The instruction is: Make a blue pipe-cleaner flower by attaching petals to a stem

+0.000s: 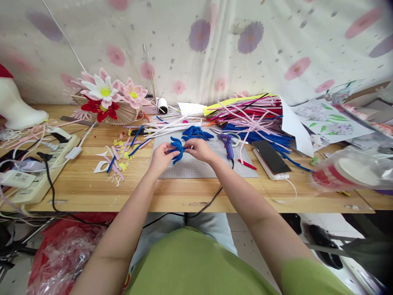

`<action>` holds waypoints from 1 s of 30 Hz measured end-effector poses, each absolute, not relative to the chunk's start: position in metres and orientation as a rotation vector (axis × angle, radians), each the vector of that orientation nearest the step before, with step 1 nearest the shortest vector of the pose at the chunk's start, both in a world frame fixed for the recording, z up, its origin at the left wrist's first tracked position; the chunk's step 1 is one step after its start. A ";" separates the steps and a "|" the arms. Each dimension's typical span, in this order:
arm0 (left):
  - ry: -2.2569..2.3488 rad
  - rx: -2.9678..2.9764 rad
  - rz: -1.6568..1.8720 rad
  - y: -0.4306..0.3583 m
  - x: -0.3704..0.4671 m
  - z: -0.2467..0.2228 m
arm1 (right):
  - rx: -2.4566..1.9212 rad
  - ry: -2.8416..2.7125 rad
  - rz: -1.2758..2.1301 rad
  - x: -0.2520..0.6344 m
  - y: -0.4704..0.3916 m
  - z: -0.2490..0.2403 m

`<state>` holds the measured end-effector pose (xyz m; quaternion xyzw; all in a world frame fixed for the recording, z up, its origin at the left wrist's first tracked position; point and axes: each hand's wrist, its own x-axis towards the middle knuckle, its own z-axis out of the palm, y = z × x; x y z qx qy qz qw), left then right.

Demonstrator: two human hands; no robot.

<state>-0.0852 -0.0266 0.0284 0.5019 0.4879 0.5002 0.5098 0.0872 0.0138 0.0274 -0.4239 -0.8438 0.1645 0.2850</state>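
Between my hands, above the grey mat [196,168], is a blue pipe-cleaner flower [177,148] with curled petals. My left hand [162,157] pinches it from the left, fingertips on the petals. At its right side my right hand [197,150] has its fingers closed at the flower's base; the exact grip is partly hidden. Just behind my hands lies a second blue pipe-cleaner piece [196,133] on the mat. A purple hot glue gun [227,145] rests to the right of my right hand, close to a red-handled tool [247,164].
Bundled pipe cleaners [245,114] lie at the back right. A phone [272,157] and a lidded cup [346,170] are on the right. Left stand a power strip [46,172] and finished fuzzy flowers [106,92]. Scraps [115,159] litter the table; the glue gun's cord [211,201] crosses its front edge.
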 end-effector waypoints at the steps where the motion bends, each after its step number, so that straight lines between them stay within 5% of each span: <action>1: 1.150 1.200 1.183 -0.025 -0.088 0.027 | -1.110 -2.277 0.451 0.088 0.014 0.027; 30: 1.297 1.377 1.158 -0.025 -0.100 0.013 | -1.215 -2.481 0.232 0.081 0.005 0.026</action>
